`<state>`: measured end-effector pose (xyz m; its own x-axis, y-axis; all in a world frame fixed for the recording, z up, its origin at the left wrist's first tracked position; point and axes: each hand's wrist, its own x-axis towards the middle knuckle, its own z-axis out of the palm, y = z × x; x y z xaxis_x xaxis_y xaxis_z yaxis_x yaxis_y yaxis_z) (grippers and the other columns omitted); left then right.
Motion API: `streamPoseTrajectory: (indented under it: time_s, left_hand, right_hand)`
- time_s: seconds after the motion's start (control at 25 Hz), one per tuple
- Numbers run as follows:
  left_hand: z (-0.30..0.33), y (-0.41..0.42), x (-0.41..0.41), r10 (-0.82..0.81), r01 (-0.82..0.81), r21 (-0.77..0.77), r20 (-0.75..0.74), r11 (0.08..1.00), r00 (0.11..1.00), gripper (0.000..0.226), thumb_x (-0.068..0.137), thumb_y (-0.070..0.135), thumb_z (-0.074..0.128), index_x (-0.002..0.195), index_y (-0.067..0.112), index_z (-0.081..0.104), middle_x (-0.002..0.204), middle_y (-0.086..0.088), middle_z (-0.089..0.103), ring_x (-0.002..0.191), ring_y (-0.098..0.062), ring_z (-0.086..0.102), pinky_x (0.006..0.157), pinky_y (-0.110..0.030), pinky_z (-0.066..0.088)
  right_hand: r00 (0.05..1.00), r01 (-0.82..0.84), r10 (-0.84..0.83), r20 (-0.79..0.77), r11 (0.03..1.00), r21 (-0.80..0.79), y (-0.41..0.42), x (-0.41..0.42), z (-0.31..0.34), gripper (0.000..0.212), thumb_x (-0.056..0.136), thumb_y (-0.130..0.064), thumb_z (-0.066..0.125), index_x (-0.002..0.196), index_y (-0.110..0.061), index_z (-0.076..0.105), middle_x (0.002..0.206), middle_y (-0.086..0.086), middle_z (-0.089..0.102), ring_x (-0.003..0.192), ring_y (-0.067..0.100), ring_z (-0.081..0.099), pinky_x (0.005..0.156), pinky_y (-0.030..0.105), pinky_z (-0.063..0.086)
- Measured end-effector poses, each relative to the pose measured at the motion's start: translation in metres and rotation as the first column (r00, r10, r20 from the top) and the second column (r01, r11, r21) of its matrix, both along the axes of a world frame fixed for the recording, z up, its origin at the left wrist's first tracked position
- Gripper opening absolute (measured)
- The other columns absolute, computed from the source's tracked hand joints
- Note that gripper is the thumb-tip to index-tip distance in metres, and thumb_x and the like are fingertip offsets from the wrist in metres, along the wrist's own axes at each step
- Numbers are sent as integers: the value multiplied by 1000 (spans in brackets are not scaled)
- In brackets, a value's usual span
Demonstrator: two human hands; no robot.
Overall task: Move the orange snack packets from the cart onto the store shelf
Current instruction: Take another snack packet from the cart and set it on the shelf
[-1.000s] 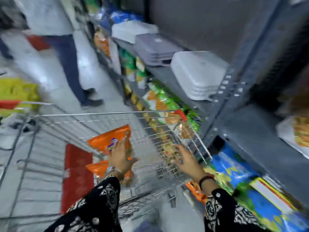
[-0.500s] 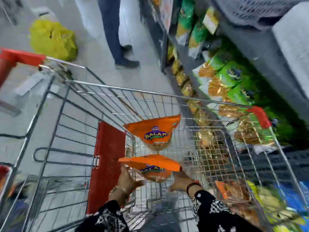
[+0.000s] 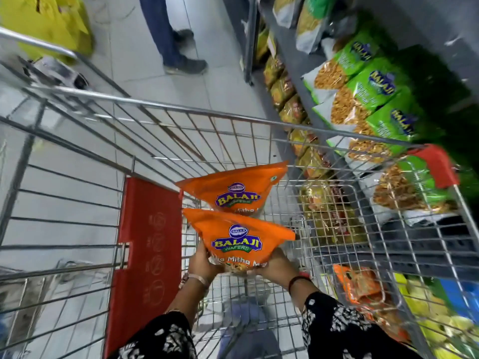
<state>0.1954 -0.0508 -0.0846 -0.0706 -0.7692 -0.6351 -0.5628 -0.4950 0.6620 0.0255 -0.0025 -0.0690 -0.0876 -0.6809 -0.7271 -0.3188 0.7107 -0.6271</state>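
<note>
Two orange snack packets stand in the wire cart. The nearer orange packet is gripped at its bottom between my left hand and my right hand, above the cart's inside. The second orange packet stands just behind it, touching its top edge; I cannot tell what holds it up. The store shelf runs along the right, filled with green snack bags. Another orange packet shows low on the right through the cart's mesh.
The red plastic flap of the child seat hangs at the cart's left inside. A person's legs and shoes stand on the tiled floor ahead. A yellow bag lies far left. A red corner cap sits on the cart's right rim.
My view dropped from the shelves into the cart. My right hand left the cart's mesh and joined my left on the nearer packet, which rose slightly toward me.
</note>
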Motion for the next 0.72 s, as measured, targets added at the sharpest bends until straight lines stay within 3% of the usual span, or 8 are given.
streamPoseTrajectory:
  time_s: [0.12,0.24,0.32,0.36,0.44,0.52,0.64,0.72]
  left_hand:
    - [29,-8,-11,-78,77,-57,-5,995,997,71,53,-2,79,114,8,46,110,-20,65,102,-35,59,87,-44,51]
    - [84,-6,-40,-185,167,-125,-157,978,970,79,52,-4,80,120,8,42,116,-16,61,108,-29,55,84,-27,47]
    - [130,2,-65,-285,239,-193,-261,952,922,77,50,-7,80,116,8,44,109,-12,61,102,-23,54,69,-10,49]
    - [148,6,-77,-321,263,-218,-303,940,897,77,44,-2,84,110,11,46,103,-14,63,96,-24,55,63,-9,50]
    - [187,21,-103,-397,320,-260,-341,911,852,78,31,22,89,98,25,49,98,-8,64,95,-27,59,74,-25,54]
    - [223,51,-140,-505,393,-333,-397,857,766,71,36,23,88,93,32,47,100,2,62,100,-22,58,82,-33,49]
    - [273,112,-203,-673,496,-458,-436,737,597,64,54,1,82,99,23,41,92,13,55,91,-12,56,71,-18,43]
    - [297,156,-244,-785,586,-524,-397,619,475,67,49,9,85,98,26,43,90,15,56,82,0,54,67,-13,43]
  right_hand:
    - [1000,-25,26,10,996,-90,2,-16,43,54,67,-9,76,115,-9,52,102,0,58,101,13,53,91,26,41]
    - [998,35,-42,-38,983,-182,20,-45,104,61,67,-9,75,120,-12,44,110,1,57,107,15,52,90,20,41]
    - [992,84,-107,-62,953,-293,45,-70,150,72,65,-17,77,125,-11,39,112,-2,52,107,13,47,86,10,40]
    - [990,85,-118,-75,936,-341,57,-80,170,80,61,-28,79,127,-13,37,113,-4,50,108,12,46,91,14,39]
    - [982,86,-149,-120,904,-419,91,-103,212,84,57,-37,81,127,-16,38,124,0,54,115,17,49,104,33,39]
    - [961,127,-226,-157,871,-475,140,-129,251,74,64,-22,79,127,-15,40,129,6,55,116,17,51,104,33,39]
    - [889,232,-408,-208,794,-562,228,-165,298,62,63,-19,80,116,-23,47,129,7,54,116,19,52,103,34,41]
    - [810,334,-550,-204,718,-610,291,-182,319,54,61,-17,81,100,-36,48,121,2,55,111,15,54,100,33,45]
